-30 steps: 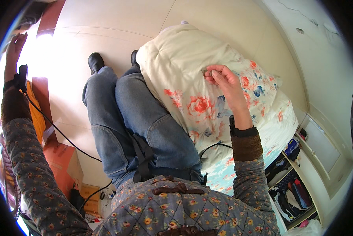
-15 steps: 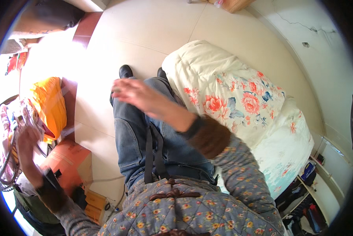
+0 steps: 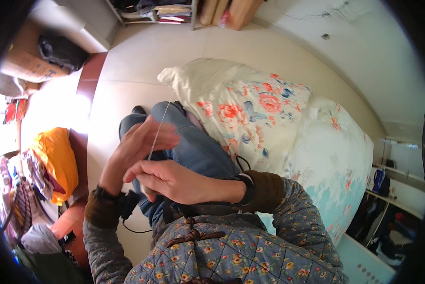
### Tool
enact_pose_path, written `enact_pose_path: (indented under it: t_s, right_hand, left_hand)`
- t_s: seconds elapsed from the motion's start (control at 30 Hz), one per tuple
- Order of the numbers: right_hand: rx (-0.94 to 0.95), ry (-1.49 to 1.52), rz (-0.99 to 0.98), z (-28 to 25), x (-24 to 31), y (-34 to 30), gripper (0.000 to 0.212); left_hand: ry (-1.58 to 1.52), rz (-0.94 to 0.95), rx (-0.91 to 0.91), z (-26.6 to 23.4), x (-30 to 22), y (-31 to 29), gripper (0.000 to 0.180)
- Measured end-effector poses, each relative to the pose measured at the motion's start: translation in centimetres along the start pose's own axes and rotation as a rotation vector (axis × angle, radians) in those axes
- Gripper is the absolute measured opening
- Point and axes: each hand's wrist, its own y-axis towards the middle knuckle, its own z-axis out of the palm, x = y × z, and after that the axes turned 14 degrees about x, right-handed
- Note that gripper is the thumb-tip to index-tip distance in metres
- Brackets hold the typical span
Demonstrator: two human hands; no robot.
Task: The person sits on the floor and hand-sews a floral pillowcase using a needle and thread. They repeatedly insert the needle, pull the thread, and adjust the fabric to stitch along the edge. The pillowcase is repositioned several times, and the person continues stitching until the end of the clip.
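Both my hands are close together above my lap. My left hand (image 3: 139,142) is raised with its fingers stretched out, slightly smeared by motion, and nothing shows in it. Just below and to the right, my right hand (image 3: 181,182) has its fingers bent and pressed together; their tips and what they hold are partly hidden. A thin white thread-like line (image 3: 160,127) slants from near my knee down to the right hand's fingers. Beside my legs on the right lies a cream quilt (image 3: 297,128) with red and blue flowers.
On the left, an orange-yellow cloth (image 3: 56,161) hangs by a basket of clothes. Cardboard boxes (image 3: 30,64) and a dark bag (image 3: 63,52) are at the far left. Shelves (image 3: 193,14) stand at the back; another shelf unit (image 3: 397,203) is at right.
My left hand has come from the far left to the middle, over my lap. My right hand has drawn nearer to my body and bent its fingers. The view has shifted, showing the back shelves.
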Motion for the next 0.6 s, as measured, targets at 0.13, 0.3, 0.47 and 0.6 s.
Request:
enact_pose_path:
  t_s: [0.13, 0.3, 0.47, 0.6]
  right_hand:
    - [-0.205, -0.109, 0.226, -0.3, -1.0, -7.0, 0.039]
    - [-0.409, -0.311, 0.464, -2.9, 1.7, -20.2, 0.043]
    - [-0.599, -0.253, 0.613, -4.2, 6.8, -30.7, 0.009]
    - [-0.639, -0.441, 0.720, -5.1, 10.7, -35.8, 0.004]
  left_hand:
    - [-0.546, 0.446, 0.348, -2.9, -0.7, 6.8, 0.033]
    - [-0.700, 0.494, 0.093, -10.4, -3.6, 7.0, 0.021]
    - [-0.761, 0.560, 0.045, -16.9, -2.1, 6.4, 0.018]
    - [-0.855, 0.545, -0.028, -20.5, -0.8, 5.9, 0.014]
